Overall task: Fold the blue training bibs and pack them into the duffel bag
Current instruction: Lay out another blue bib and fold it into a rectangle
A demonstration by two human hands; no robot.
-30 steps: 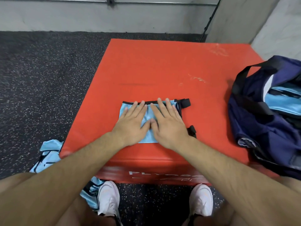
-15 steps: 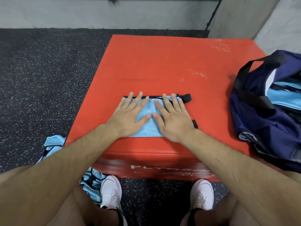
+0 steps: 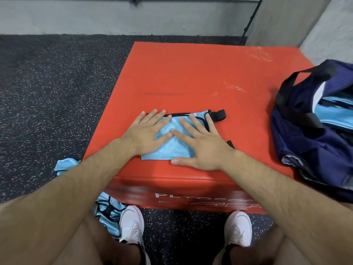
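Note:
A folded light-blue bib [image 3: 172, 149] with black trim lies near the front edge of the red plyo box [image 3: 200, 79]. My left hand [image 3: 146, 133] presses flat on its left part, fingers straight and spread. My right hand [image 3: 200, 144] presses flat on its right part, thumb stretched along the bib's near edge. The navy duffel bag [image 3: 313, 142] sits open on the box's right side, with blue bibs [image 3: 336, 113] inside. More blue bibs [image 3: 108, 211] lie on the floor by my left foot.
The box stands on dark speckled rubber flooring [image 3: 47, 104]. A grey wall [image 3: 133, 16] runs along the back and a pillar stands at the back right. My white shoes [image 3: 131, 222] are at the foot of the box.
Both hands have slid slightly outward over the folded bib, spreading apart and flattening it. The camera has tilted a little.

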